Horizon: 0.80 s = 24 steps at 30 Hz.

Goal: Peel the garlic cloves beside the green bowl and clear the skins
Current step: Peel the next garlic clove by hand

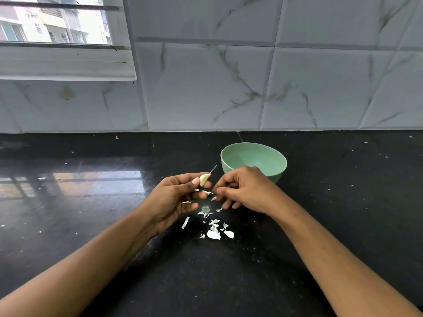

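My left hand [176, 197] pinches a pale garlic clove [204, 179] between thumb and fingers, its thin stalk pointing up toward the green bowl [254, 160]. Just to the right, my right hand [240, 191] pinches a strip of white skin [209, 192] between thumb and forefinger, close to the clove. Both hands hover above the black counter [91, 225], in front of the bowl. Several torn white skins [214, 232] lie scattered on the counter beneath the hands. The bowl's inside looks empty from here; my right hand covers its near wall.
A white marble-tiled wall [251, 88] rises behind the counter, with a window [57, 24] at the upper left. Small white flecks dot the dark surface all around.
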Motion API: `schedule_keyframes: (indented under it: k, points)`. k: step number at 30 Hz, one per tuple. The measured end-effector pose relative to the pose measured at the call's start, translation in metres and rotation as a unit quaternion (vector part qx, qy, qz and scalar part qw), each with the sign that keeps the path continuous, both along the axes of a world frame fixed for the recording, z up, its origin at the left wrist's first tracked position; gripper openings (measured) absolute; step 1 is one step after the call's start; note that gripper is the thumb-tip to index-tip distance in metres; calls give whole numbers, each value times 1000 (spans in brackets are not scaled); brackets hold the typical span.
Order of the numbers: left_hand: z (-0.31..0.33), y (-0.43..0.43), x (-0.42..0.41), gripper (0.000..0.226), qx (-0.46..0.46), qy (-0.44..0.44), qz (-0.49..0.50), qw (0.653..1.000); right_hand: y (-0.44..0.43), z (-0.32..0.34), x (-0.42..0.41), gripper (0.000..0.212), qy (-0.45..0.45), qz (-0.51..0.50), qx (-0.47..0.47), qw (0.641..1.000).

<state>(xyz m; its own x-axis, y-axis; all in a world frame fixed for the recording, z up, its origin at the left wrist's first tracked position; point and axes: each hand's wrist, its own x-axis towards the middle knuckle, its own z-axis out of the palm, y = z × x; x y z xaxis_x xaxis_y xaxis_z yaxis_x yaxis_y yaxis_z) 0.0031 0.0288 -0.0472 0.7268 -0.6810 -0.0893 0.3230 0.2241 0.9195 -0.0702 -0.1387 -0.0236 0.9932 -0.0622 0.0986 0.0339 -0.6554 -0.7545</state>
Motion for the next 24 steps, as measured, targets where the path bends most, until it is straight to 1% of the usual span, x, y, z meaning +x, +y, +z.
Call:
schedule_keyframes:
  k: [4, 6, 9, 13, 14, 16, 18, 19, 22, 24]
  points:
    - [0, -1, 1, 27, -1, 12, -8, 1000, 2, -2, 0, 5, -16, -9, 20, 1000]
    - [0, -1, 2, 30, -1, 12, -4, 1000, 3, -3, 1, 9, -38, -18, 12, 999]
    - [0, 0, 2, 29, -7, 23, -5, 1000, 3, -3, 1, 16, -87, -43, -1, 995]
    - [0, 0, 2, 24, -2, 29, -2, 1000, 2, -2, 1, 7, -159, -66, -3, 985]
    - [0, 0, 2, 23, 1, 27, 1, 1000, 2, -2, 2, 7, -179, -66, -16, 982]
    - [1, 0, 1, 26, 10, 15, 2, 1000, 4, -4, 3, 9, -215, -63, -74, 972]
    - [1, -1, -2, 28, 17, 3, 0, 1000, 6, -7, 4, 11, -230, -61, -138, 961]
    - [2, -1, -3, 28, 20, -1, 0, 1000, 6, -9, 4, 11, -232, -59, -155, 958]
    - [2, -1, -4, 28, 30, -10, -4, 999, 7, -10, 5, 11, -238, -64, -179, 952]
    - [3, -1, -5, 30, 44, -38, -5, 998, 7, -9, 4, 10, -246, -75, -182, 949]
